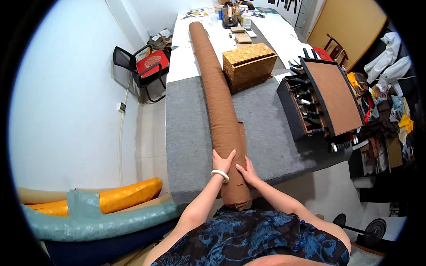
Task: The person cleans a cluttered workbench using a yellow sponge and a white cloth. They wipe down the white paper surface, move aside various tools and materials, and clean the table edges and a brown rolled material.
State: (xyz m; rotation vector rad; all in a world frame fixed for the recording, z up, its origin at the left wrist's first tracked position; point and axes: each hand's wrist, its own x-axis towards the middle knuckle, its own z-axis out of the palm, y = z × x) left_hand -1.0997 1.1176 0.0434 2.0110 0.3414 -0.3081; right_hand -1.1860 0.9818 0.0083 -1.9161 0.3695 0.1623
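A long roll of brown fabric (219, 106) lies lengthwise on the worktable, its near end sticking out past the table edge towards my body. My left hand (223, 161), with a white bangle at the wrist, grips the roll's left side near that end. On the opposite side my right hand (249, 171) holds it, thumb on top and fingers partly hidden behind the fabric. A loose brown edge shows along the roll's right side. Grey felt (186, 133) covers the near part of the table under the roll.
Right of the roll stand a gold brocade box (249, 63) and a dark case (336, 96) holding several black-handled tools. Bottles (247, 19) crowd the far end. Fabric rolls (129, 196) lie at lower left, near a chair (151, 65). Cloth scraps (382, 109) pile at right.
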